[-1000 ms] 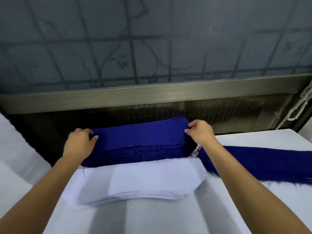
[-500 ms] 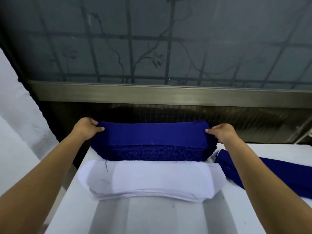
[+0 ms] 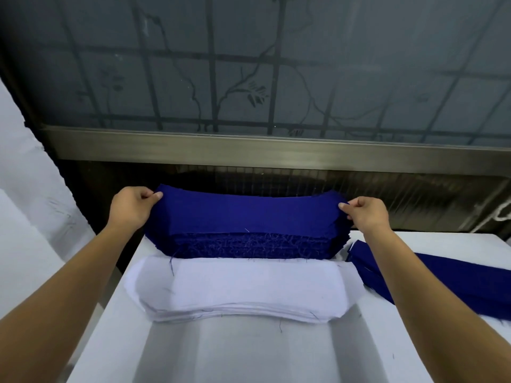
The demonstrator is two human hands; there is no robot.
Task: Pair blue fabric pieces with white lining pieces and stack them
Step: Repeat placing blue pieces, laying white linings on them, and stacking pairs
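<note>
Here, the left hand (image 3: 130,210) and right hand (image 3: 366,214) are each pinching an end of the top blue piece (image 3: 249,215) at mid-frame; it is lying on the blue stack (image 3: 249,246), just above the white lining stack (image 3: 243,288).

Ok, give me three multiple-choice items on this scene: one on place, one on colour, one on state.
1. The white stack lies: A) on the near side of the blue stack B) on top of it C) on the floor.
2. The loose pieces on the right are: A) white B) blue C) red.
3. The left hand: A) lies flat B) pinches the top blue piece C) is hidden.
1 A: it borders the blue stack's near edge. 2 B: dark blue strips. 3 B: thumb and fingers grip its end.
</note>
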